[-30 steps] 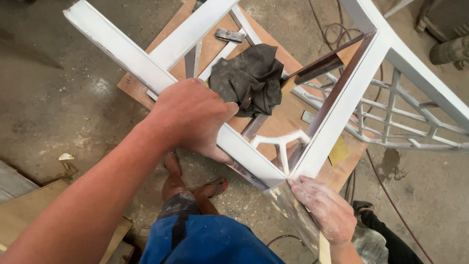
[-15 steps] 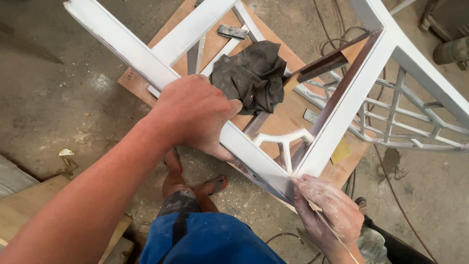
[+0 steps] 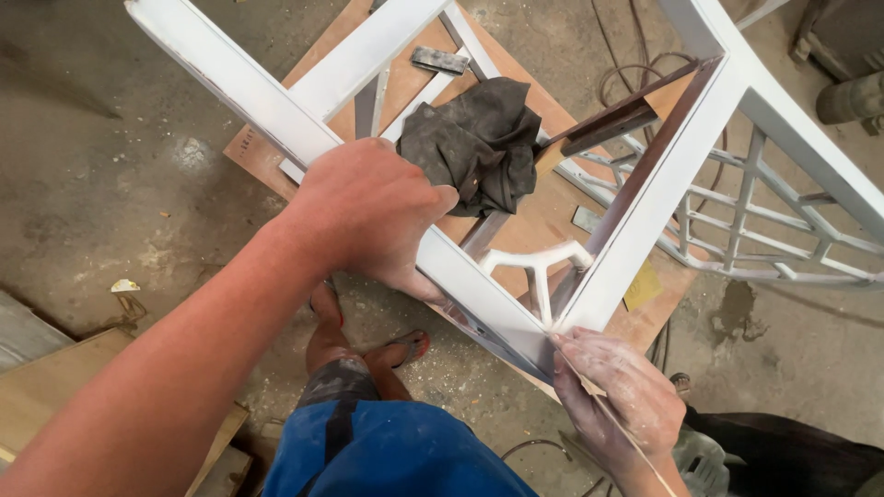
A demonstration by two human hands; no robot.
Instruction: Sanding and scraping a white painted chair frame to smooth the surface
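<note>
White chair frame [image 3: 645, 198] lies upside down on wood board [image 3: 516, 230], over board's near edge. Dark rag [image 3: 474, 147] sits mid-board. L hand [image 3: 368, 216] grips rail tight. R hand [image 3: 617, 400] pinches thin sandpaper [image 3: 612, 419] at frame's corner.

Dusty grey concrete floor [image 3: 120, 175] — cables [image 3: 635, 69] trailing, stained patch [image 3: 732, 313] at right.

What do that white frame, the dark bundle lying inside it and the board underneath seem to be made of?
The white frame looks like wood under matte white paint or primer: bare brown shows on its inner edges. The dark bundle is soft, crumpled cloth, dull and grey-black. The board seems to be plywood, flat, brown and unfinished. The right hand at the frame's corner is dusted white, perhaps with sanding dust.
</note>
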